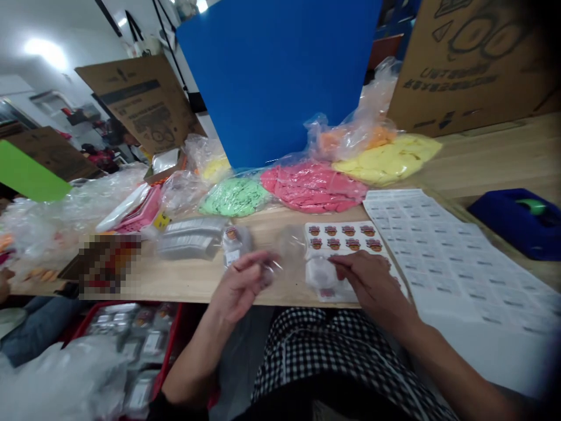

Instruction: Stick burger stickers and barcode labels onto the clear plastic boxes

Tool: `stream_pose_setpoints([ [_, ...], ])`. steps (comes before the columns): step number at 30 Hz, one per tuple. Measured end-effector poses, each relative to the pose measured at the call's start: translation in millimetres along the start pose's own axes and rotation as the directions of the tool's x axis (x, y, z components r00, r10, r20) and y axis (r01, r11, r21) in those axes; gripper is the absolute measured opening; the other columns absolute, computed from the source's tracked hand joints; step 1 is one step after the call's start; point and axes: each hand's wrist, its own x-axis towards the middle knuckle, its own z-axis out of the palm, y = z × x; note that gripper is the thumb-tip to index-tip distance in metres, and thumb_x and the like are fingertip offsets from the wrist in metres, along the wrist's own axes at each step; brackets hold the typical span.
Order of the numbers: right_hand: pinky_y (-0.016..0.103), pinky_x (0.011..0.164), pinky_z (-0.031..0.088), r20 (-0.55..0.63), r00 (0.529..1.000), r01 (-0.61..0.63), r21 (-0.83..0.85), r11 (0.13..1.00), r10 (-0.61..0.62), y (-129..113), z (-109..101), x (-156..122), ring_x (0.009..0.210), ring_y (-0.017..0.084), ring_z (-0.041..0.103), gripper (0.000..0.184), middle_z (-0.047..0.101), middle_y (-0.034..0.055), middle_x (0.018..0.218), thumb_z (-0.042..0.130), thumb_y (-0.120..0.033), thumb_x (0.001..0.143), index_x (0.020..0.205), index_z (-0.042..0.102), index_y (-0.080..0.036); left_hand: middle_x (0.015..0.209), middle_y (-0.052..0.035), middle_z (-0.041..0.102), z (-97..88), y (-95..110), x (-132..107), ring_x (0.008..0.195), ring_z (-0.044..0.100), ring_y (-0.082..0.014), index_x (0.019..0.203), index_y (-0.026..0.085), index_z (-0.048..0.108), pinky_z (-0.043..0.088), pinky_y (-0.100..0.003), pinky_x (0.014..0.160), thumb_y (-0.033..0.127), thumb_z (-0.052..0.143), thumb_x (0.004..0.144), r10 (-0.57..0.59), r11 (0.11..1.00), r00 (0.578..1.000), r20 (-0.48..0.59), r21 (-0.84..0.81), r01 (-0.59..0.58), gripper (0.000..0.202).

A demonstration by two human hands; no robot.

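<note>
My left hand (239,287), fingers curled in a pinch, grips a clear plastic piece (272,268), blurred and hard to make out. Between the hands, a larger see-through plastic shape (291,248) shows faintly; whether it joins that piece I cannot tell. My right hand (372,283) pinches the edge of a translucent white, many-sided lid-like piece (321,272) over a sheet of round logo stickers (340,237). Beyond my left hand sits a small clear container (236,242) bearing a logo sticker and a white label. A row of nested clear plastic pieces (188,238) lies left of it.
Bags of green (239,196), pink (313,188) and yellow (390,161) soft material line the back, before a blue panel (284,76). White label sheets (438,251) and a dark blue dispenser (512,219) lie right. A red crate (179,333) of packed containers stands below left.
</note>
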Motion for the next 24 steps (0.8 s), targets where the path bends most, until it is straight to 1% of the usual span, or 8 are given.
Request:
stream_pose_setpoints([
  [2,0.037,0.071,0.041,-0.005,0.987,-0.160,0.078,0.984,0.161,11,6,0,0.071,0.022,0.058,0.025,0.062,0.0036,0.068,0.041,-0.038,0.084,0.089,0.062,-0.024,0.107,-0.0061,0.067,-22.8,21,-6,0.103,0.061,-0.0269,0.097,0.025,0.068,0.055,-0.035,0.072,0.053,0.069,0.066,0.242,0.968,0.961,-0.136,0.100,-0.230,0.041],
  [5,0.033,0.064,0.045,0.078,0.906,-0.421,0.273,0.865,0.417,28,29,-2,0.063,0.020,0.059,0.027,0.061,0.0010,0.061,0.043,-0.040,0.080,0.095,0.056,-0.021,0.119,-0.0035,0.061,-59.1,36,-8,0.116,0.053,-0.0252,0.100,0.027,0.068,0.050,-0.035,0.088,0.038,0.076,0.064,0.516,0.833,0.815,-0.264,0.375,-0.406,0.038],
  [6,0.033,0.062,0.046,0.122,0.883,-0.468,0.312,0.827,0.454,30,39,-2,0.061,0.019,0.059,0.030,0.061,0.0004,0.061,0.043,-0.039,0.080,0.099,0.054,-0.020,0.122,-0.0041,0.060,-69.5,34,-4,0.119,0.051,-0.0250,0.099,0.026,0.068,0.046,-0.036,0.094,0.032,0.078,0.062,0.531,0.797,0.811,-0.245,0.469,-0.381,0.039],
  [8,0.032,0.060,0.045,0.179,0.872,-0.489,0.299,0.820,0.455,26,62,-2,0.058,0.019,0.059,0.035,0.064,0.0000,0.063,0.040,-0.036,0.081,0.110,0.049,-0.018,0.123,-0.0069,0.058,-86.4,18,6,0.120,0.049,-0.0252,0.097,0.022,0.070,0.038,-0.040,0.103,0.028,0.078,0.061,0.457,0.746,0.871,-0.180,0.611,-0.265,0.038],
  [12,0.032,0.063,0.042,0.148,0.929,-0.324,-0.113,0.939,0.339,6,96,2,0.069,0.022,0.062,0.039,0.068,0.0068,0.075,0.033,-0.024,0.085,0.120,0.048,-0.014,0.126,-0.0101,0.057,-108.4,-25,29,0.121,0.048,-0.0248,0.101,0.020,0.069,0.032,-0.046,0.106,0.035,0.074,0.066,0.314,0.664,0.943,-0.108,0.735,-0.137,0.038],
  [17,0.032,0.064,0.038,0.314,0.936,0.008,-0.468,0.884,0.158,-1,108,1,0.074,0.024,0.064,0.049,0.070,0.0106,0.080,0.033,-0.011,0.085,0.132,0.042,-0.015,0.131,-0.0127,0.052,-120.7,-44,33,0.121,0.049,-0.0245,0.110,0.021,0.064,0.035,-0.046,0.104,0.034,0.071,0.070,0.244,0.541,0.968,0.054,0.821,-0.183,0.043],
  [21,0.034,0.064,0.037,0.418,0.893,0.096,-0.538,0.837,0.166,-5,108,0,0.077,0.027,0.063,0.042,0.069,0.0138,0.079,0.035,-0.010,0.084,0.123,0.052,-0.010,0.133,-0.0130,0.050,-120.4,-39,30,0.123,0.047,-0.0257,0.112,0.022,0.063,0.036,-0.046,0.102,0.036,0.070,0.071,0.288,0.394,0.953,0.097,0.895,-0.210,0.044],
  [24,0.033,0.067,0.037,0.403,0.901,0.072,-0.507,0.859,0.163,-10,98,2,0.078,0.025,0.062,0.032,0.068,0.0116,0.081,0.037,-0.014,0.087,0.112,0.057,-0.014,0.130,-0.0102,0.052,-106.8,-36,25,0.122,0.047,-0.0263,0.109,0.024,0.063,0.036,-0.049,0.102,0.034,0.069,0.073,0.465,0.226,0.873,0.146,0.934,-0.277,0.038],
])
